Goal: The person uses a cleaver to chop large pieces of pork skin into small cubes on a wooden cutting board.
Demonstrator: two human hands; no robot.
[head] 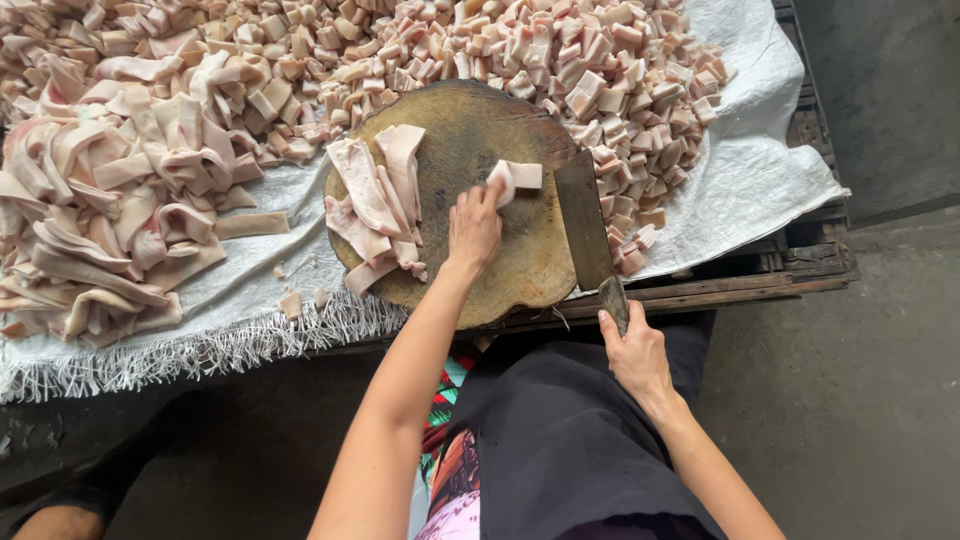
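Note:
A round wooden chopping block (pixel 470 120) lies on a low table. My left hand (pixel 474 226) presses on a pale pink strip of pork skin (pixel 516 178) near the block's middle. My right hand (pixel 634 352) grips the handle of a rectangular cleaver (pixel 584 218), whose blade rests flat along the block's right edge, beside the strip. A few long uncut strips (pixel 376 200) lie stacked on the left part of the block.
A white woven sheet (pixel 750 170) covers the table. Long uncut strips are heaped at the left (pixel 110 200). Small cut pieces are piled along the back and right (pixel 600 70). Grey concrete floor (pixel 850 400) is on the right. My dark apron (pixel 560 440) is below.

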